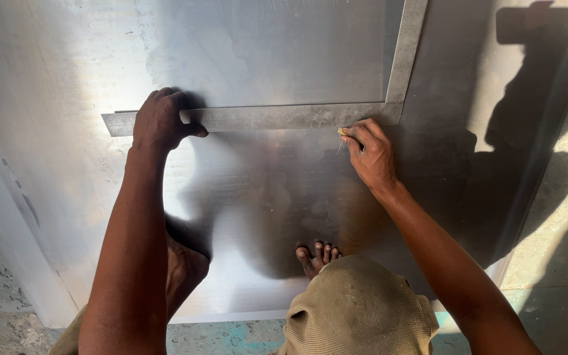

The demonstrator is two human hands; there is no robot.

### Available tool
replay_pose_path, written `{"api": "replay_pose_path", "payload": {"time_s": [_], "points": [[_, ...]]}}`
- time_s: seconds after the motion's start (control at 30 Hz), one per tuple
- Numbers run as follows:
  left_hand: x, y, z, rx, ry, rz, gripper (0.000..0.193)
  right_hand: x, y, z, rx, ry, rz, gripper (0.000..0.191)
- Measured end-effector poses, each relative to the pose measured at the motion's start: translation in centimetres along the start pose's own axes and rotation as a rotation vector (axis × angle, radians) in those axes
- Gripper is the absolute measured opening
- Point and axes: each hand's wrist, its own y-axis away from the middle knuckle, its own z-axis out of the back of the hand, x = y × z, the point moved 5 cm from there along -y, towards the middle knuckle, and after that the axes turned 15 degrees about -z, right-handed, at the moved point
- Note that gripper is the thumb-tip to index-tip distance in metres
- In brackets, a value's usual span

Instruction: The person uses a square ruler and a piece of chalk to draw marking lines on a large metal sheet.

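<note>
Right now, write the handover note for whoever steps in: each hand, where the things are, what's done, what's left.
Left hand: pressed flat on the long arm of the steel square, pinning it to the metal sheet.
Right hand: pinches a small yellowish marker, tip at the square's lower edge near the corner.
Square: L-shaped, long arm across the sheet, short arm running up and away.
Sheet lies on the floor; bare feet rest on it.
Done: square set. No drawn line is visible on the glare.
Left: marking along the edge, apparently.
</note>
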Motion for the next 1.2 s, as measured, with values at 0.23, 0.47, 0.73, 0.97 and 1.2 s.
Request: {"api": "replay_pose_path", "payload": {"time_s": [0.23, 0.47, 0.73, 0.97, 1.2], "points": [[0.4, 0.0, -0.5, 0.026, -0.024, 0.025, 0.048, -2.1, -0.2, -1.9, 0.424, 0.264, -0.275, 0.01], [0.2, -0.5, -0.5, 0.033, -0.026, 0.032, 0.046, 0.4, 0.7, -1.0, 0.201, 0.099, -0.106, 0.014], [-0.4, -0.4, -0.1, 0.008, -0.016, 0.021, 0.05, 1.3, -0.4, -0.3, 0.018, 0.028, 0.049, 0.015], [0.0, -0.4, -0.4, 0.006, -0.033, 0.03, 0.052, 0.9, -1.0, -1.1, 0.097, 0.152, 0.011, 0.009], [0.0, -0.5, -0.3, -0.014, -0.04, 0.02, 0.047, -1.7, 0.0, -3.2, 0.782, 0.577, -0.397, 0.005]]}}
